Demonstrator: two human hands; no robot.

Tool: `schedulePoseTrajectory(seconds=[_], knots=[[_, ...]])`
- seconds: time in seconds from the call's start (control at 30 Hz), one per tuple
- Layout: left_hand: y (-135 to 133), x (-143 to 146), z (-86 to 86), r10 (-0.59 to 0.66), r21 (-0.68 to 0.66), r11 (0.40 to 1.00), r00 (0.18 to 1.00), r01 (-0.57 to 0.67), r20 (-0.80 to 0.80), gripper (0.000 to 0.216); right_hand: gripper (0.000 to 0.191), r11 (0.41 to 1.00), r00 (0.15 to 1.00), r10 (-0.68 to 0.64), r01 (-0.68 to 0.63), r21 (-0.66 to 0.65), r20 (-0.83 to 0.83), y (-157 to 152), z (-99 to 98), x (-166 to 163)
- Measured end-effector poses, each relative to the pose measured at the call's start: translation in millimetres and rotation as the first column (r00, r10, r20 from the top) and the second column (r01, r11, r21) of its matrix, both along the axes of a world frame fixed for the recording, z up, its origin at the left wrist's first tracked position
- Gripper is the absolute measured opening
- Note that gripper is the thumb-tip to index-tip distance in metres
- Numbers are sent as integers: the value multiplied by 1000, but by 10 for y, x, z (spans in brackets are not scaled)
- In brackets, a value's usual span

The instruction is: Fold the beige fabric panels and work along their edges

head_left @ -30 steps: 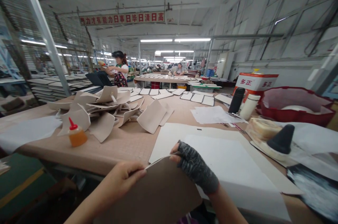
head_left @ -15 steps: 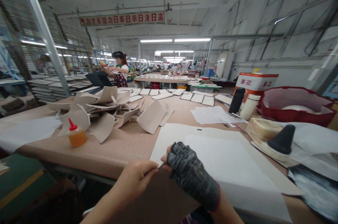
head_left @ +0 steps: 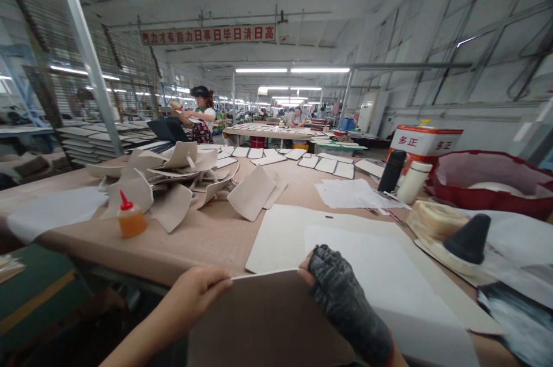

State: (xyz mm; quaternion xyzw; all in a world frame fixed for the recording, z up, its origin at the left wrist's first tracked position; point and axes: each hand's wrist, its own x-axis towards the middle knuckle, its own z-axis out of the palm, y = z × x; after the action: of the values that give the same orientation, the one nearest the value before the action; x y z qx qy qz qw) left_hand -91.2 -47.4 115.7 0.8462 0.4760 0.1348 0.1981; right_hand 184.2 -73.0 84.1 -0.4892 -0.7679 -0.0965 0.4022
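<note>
Grey-brown stiff sheet (head_left: 268, 321), held upright at the bench's (head_left: 207, 240) near edge: the bare left hand (head_left: 196, 292) pinches its top left corner with its fingers, the right hand in a dark fingerless glove (head_left: 341, 292) pinches its top right corner.

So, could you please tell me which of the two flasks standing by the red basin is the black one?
The left flask; the one beside it is white.

I'm looking into a factory hall: long surface (head_left: 203, 234) strewn with cut beige pieces (head_left: 173, 174), fluorescent lights (head_left: 289, 70), red banner (head_left: 208, 35), workers (head_left: 202, 122) beyond.
</note>
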Motion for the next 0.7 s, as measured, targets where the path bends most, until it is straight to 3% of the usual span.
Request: schedulePoseTrajectory(seconds=[0.2,0.4,0.5,0.63,0.7], knots=[[-31,79,145,-6,115,993,995,17,-96,28,16,986,967,-44,82,-144,250,2,72,-216],[-57,181,218,-40,144,988,989,61,-141,28,13,997,974,5,14,-82,224,19,57,-548],[-74,217,212,-49,135,988,984,73,-172,28,11,1000,975,-24,21,18,223,36,-74,-676],[-106,239,166,-98,150,979,968,135,-233,30,16,955,974,-123,65,289,189,98,-319,-757],[-116,229,152,-102,186,970,955,158,-278,28,19,953,978,-102,42,301,184,137,-412,-728]])
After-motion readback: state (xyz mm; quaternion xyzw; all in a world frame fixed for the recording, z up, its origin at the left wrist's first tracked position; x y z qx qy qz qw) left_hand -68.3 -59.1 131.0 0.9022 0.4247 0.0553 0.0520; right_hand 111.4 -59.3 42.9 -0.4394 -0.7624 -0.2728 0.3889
